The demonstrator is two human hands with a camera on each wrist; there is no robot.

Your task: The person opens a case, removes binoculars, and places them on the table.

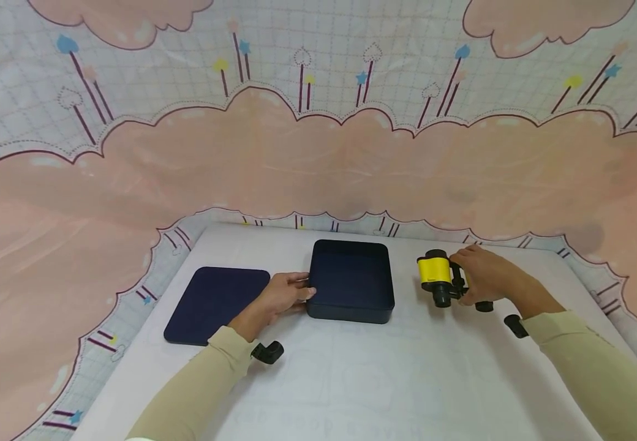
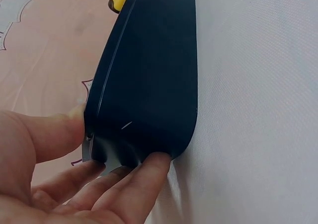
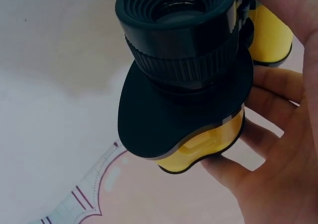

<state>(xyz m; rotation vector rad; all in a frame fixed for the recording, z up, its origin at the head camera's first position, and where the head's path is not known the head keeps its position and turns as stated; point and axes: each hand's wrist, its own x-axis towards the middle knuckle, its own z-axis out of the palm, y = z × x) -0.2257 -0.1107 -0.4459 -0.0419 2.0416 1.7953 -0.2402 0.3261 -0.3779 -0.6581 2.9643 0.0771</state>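
My right hand (image 1: 481, 274) grips a yellow and black pair of binoculars (image 1: 434, 269) to the right of the box. In the right wrist view, fingers wrap the far side of the binoculars (image 3: 189, 105), and a ribbed black eyepiece faces the camera. My left hand (image 1: 282, 297) rests against the left side of a dark navy open box (image 1: 348, 312). Seen from the left wrist, the thumb lies at the rim of the box (image 2: 149, 60) and the fairly straight fingers (image 2: 149, 179) touch its outer wall near a rounded corner. Nothing shows inside the box.
A flat navy lid (image 1: 216, 303) lies to the left of the box, partly behind the left forearm. All of it is on a white table (image 1: 379, 386). A patterned cloth (image 1: 318, 165) hangs behind the table and around its sides.
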